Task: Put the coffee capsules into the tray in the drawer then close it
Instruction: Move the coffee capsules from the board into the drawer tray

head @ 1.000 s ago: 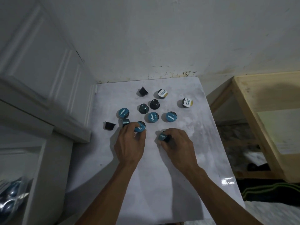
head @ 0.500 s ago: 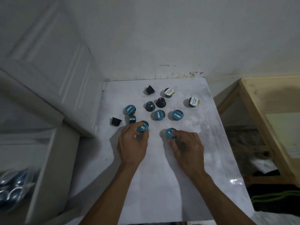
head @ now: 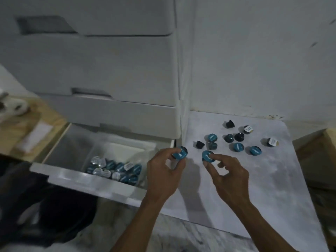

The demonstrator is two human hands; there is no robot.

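Left hand is pinching a teal-lidded capsule between thumb and fingertips, lifted off the surface, just right of the open drawer edge. Right hand is pinching a second teal capsule the same way, lid facing the camera, just right of the left hand's capsule; the two capsules are sitting close but apart. Both grips are closed on their capsules, remaining fingers curled loosely.

Left of the left hand's grip, the drawer is standing pulled out from the white cabinet. Inside it a clear tray is holding a pile of stored capsules, teal and silver lids mixed, bunched in the tray's near part.

Beyond and right of both grips, loose capsules are lying scattered on the white tabletop. Nearest to the right hand's grip: a dark capsule on its side, a teal one tipped over, and a teal-lidded one behind it. Further right: two teal-lidded ones and lid-up. Behind those: two dark capsules base-up and, touching or nearly so, cannot tell which. Farthest from the grips: a dark one on its side, plus two white-lidded ones and.

Wooden furniture is showing far left of the drawer, blurred. Dark cloth is lying below the drawer front.
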